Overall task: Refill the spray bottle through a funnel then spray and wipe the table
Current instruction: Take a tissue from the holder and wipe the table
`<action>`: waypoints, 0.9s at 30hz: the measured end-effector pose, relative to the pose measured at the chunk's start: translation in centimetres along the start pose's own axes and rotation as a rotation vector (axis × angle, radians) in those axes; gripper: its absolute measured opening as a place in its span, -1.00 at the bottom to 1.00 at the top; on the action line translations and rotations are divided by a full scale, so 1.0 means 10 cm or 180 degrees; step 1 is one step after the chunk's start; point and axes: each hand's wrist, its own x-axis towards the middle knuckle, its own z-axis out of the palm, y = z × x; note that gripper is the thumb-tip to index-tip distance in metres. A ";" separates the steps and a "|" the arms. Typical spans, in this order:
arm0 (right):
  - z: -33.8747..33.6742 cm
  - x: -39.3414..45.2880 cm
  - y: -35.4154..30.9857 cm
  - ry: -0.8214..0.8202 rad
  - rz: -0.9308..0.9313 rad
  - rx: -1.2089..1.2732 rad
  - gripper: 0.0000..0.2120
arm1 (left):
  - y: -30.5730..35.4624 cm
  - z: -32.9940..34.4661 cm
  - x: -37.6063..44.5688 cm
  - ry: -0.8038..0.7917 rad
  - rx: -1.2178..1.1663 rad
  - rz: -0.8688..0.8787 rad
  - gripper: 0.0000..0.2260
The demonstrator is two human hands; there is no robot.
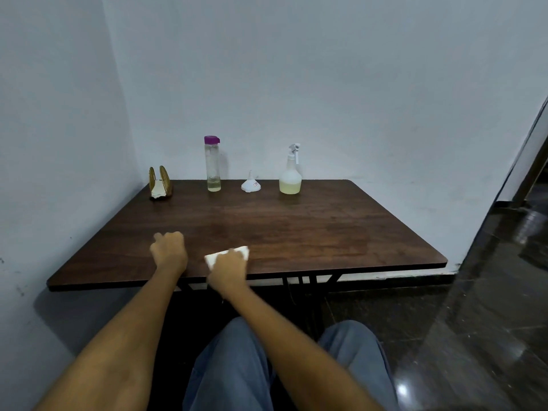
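A person is sitting at a dark wooden table. The right hand is pressing a folded white tissue flat near the front edge. The left hand is resting beside it, curled into a loose fist, holding nothing. Along the back are standing a gold napkin holder, a purple-capped bottle, an upturned white funnel whose small sticker is unreadable, and the spray bottle, partly filled with pale liquid.
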 end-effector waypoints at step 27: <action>-0.34 0.00 1.25 0.0323 0.1124 0.0005 -0.65 | 0.31 0.16 -0.06 0.0249 -0.0561 0.0234 -0.64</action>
